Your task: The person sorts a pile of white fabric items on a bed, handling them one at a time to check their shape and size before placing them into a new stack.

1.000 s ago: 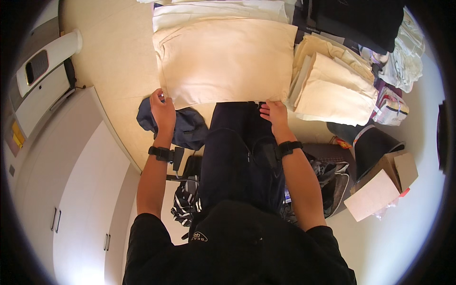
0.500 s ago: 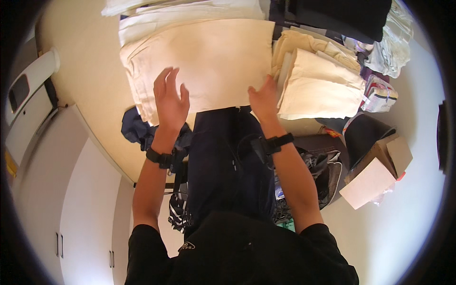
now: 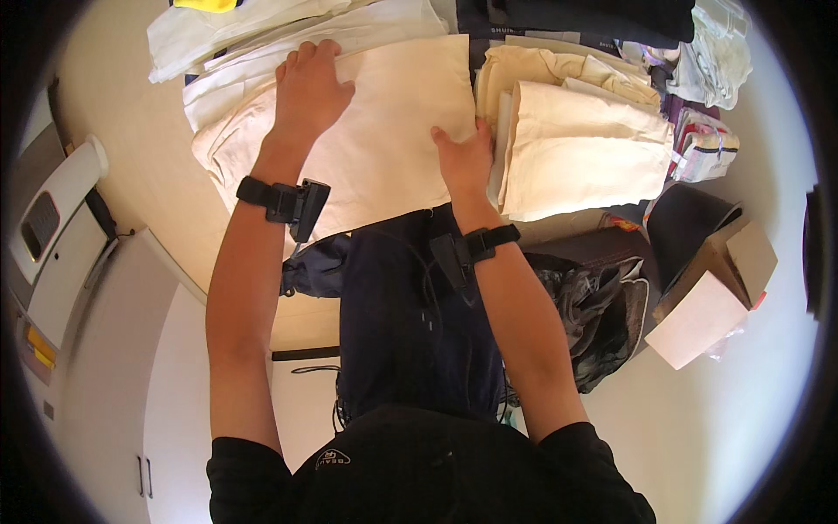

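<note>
A large folded cream cloth [image 3: 384,131] lies spread on top in front of me, its left side creased and layered. Across its far left part rests my left hand [image 3: 312,94], palm down, thumb out to the side and fingertips at the far edge. My right hand [image 3: 465,162] is at the cloth's right edge, with thumb and forefinger wide apart; its other fingers are mostly hidden. Right beside that hand sits a stack of smaller folded cream cloths [image 3: 589,148]. Both wrists wear black straps with small black devices.
White folded fabric [image 3: 253,44] lies beyond the cream cloth, and black fabric [image 3: 594,19] at the far right. Bundled cloths [image 3: 705,148], an open cardboard box [image 3: 711,301] and a dark bag [image 3: 594,323] are on the right. White cabinets [image 3: 113,375] stand at left.
My left hand has moved away from me, from the near left part of the cloth to its far edge. My right hand has shifted slightly left in view, still at the right edge.
</note>
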A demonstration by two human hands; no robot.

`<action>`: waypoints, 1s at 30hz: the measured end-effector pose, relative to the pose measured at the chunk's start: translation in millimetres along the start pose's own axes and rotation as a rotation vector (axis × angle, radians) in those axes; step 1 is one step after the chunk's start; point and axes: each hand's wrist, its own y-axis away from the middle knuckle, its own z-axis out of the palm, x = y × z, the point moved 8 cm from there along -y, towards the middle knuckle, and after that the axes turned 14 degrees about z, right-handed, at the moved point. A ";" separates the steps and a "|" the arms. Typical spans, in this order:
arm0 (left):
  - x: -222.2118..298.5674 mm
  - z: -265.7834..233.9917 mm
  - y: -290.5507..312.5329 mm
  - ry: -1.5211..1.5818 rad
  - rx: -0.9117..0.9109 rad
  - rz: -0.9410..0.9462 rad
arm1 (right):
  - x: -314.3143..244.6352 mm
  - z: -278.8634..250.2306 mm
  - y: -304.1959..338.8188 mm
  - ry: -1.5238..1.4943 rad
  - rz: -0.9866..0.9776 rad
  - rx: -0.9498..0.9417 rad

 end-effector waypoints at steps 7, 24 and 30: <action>-4.6 9.8 -6.3 0.153 -0.221 0.071 | -10.4 -2.1 -16.7 -0.133 -0.079 0.020; -44.6 -40.8 37.0 0.287 -0.179 0.095 | -97.8 -105.4 189.3 -0.166 -0.688 -0.647; -89.0 -46.2 64.5 0.170 -0.341 0.178 | -103.1 -115.5 216.8 -0.187 -0.815 -0.722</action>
